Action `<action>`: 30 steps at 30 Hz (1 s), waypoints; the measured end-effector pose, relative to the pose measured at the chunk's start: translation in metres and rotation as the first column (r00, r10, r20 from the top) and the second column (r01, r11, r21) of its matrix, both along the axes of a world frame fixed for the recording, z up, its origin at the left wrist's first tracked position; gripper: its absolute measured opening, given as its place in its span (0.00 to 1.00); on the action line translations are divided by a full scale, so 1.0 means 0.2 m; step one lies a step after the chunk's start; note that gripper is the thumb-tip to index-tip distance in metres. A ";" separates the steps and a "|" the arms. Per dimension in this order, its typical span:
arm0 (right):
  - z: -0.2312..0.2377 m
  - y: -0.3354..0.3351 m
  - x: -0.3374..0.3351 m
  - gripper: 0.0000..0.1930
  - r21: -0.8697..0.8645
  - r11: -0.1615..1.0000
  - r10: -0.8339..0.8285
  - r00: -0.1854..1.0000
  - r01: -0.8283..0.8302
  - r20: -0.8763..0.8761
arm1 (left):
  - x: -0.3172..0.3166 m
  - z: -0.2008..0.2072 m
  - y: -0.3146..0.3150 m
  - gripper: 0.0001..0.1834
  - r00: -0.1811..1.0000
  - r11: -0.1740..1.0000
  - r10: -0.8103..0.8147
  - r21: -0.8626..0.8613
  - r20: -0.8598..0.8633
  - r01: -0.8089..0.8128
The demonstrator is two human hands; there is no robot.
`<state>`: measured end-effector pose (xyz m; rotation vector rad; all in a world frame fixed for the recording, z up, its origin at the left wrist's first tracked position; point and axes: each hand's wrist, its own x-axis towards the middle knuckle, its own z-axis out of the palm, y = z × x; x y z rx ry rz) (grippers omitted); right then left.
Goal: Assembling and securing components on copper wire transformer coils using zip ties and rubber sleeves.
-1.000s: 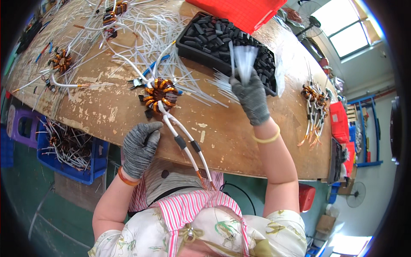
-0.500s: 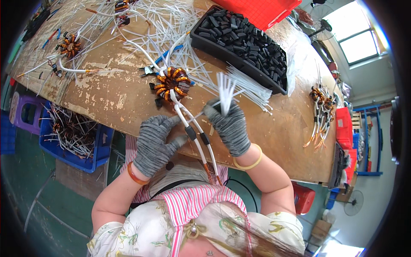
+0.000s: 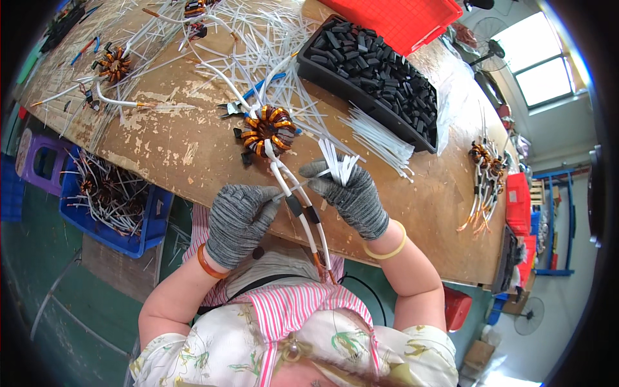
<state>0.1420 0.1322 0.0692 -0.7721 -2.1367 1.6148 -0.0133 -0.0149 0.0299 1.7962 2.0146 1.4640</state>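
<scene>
A ring-shaped coil (image 3: 282, 121) with copper windings lies near the table's front edge. Two white wires (image 3: 304, 224) run from it toward me, each wearing a black sleeve and ending in bare copper. Just above those sleeves a thin white cable tie (image 3: 288, 191) crosses the wires. My left hand (image 3: 240, 218), in a grey glove, pinches one end of the tie beside the wires. On the other side my right hand (image 3: 353, 200), also gloved, closes its fingertips at the tie's other end. Between its fingers stands a bunch of white cable ties (image 3: 338, 164).
A black bin (image 3: 309, 69) of small black blocks stands beyond my right hand, with cable ties (image 3: 380, 137) fanned before it. Cutting pliers (image 3: 231, 108) lie behind the coil. Other coils (image 3: 115, 64) sit far left; more rest at right. A blue crate (image 3: 147, 242) of coils stands below left.
Both hands have come closer to the wires, and the tie now sits across them with its ends at my fingertips. The bunch in my right hand has tipped. The whole view has shifted slightly.
</scene>
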 end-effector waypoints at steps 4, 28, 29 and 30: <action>-0.03 0.05 -0.06 0.10 0.361 0.928 0.146 0.982 -0.092 -0.124 | -0.01 -0.02 -0.01 0.10 0.999 1.000 0.014 0.014 0.030 -0.015; 0.09 -0.02 -0.13 0.09 0.286 0.952 0.059 0.983 -0.107 0.173 | 0.04 -0.09 -0.01 0.10 0.898 0.999 0.039 -0.004 0.438 -0.042; 0.09 -0.03 -0.13 0.09 0.351 0.926 0.089 0.985 -0.136 0.146 | 0.04 -0.08 0.00 0.11 0.906 0.999 0.007 0.038 0.424 -0.026; 0.10 -0.04 -0.14 0.10 0.415 0.895 0.122 0.985 -0.162 0.122 | 0.04 -0.08 0.01 0.11 0.913 0.997 -0.024 0.080 0.408 -0.009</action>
